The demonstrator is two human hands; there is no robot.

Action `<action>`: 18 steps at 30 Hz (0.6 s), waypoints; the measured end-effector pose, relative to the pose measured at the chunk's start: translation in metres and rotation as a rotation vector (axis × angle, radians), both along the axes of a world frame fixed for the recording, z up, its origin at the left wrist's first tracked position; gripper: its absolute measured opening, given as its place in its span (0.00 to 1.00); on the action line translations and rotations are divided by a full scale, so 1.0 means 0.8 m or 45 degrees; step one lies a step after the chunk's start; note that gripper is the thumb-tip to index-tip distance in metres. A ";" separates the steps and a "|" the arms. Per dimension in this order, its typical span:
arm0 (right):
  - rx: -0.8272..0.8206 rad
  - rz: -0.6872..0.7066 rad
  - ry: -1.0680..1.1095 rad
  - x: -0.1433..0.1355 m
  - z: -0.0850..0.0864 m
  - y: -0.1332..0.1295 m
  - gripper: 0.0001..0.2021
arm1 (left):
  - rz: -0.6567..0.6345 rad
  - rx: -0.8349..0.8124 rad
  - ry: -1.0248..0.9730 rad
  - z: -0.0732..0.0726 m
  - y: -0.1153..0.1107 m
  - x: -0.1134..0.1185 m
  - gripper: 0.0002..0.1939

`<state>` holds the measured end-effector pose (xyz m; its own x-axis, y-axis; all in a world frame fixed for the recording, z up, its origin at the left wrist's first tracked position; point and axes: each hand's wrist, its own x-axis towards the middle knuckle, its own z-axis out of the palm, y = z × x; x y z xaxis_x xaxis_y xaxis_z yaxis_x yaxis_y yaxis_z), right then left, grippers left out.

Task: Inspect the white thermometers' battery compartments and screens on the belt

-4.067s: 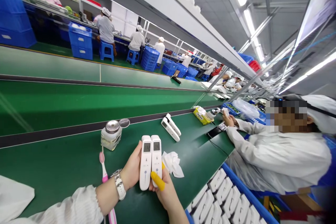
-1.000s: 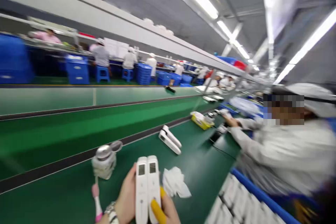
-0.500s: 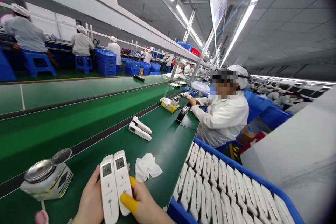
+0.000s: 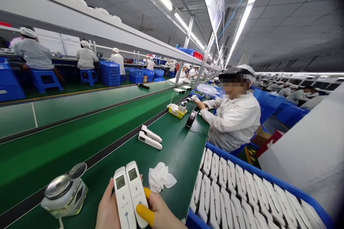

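Note:
Two white thermometers [image 4: 137, 194] with small lit displays are held side by side, screens facing up. My left hand [image 4: 109, 204] is closed around the left one from the side and below. With yellow finger covers on thumb and finger, my right hand [image 4: 158, 209] grips the right one, its thumb resting beside the round button. Just beyond my right hand lies a crumpled white cloth [image 4: 161, 177] on the green bench [image 4: 177, 150]. Farther up the bench, two more white thermometers [image 4: 150, 137] lie side by side.
A blue bin [image 4: 255, 175] at the right holds rows of white thermometers. At left stands a bottle with a metal lid [image 4: 64, 193]. A co-worker in white [image 4: 233, 111] sits ahead on the right, near a yellow tray [image 4: 177, 111]. The green conveyor [image 4: 80, 128] runs along the left.
The view has turned slightly left, so the scene sits farther right and lower in the picture. Both hands still hold the same two thermometers.

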<state>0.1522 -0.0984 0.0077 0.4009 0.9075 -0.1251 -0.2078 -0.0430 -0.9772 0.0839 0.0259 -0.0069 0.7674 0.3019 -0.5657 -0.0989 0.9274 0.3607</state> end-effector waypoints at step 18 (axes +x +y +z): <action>-0.121 0.010 0.027 0.002 0.013 -0.009 0.23 | 0.017 0.009 0.044 0.008 -0.001 -0.004 0.35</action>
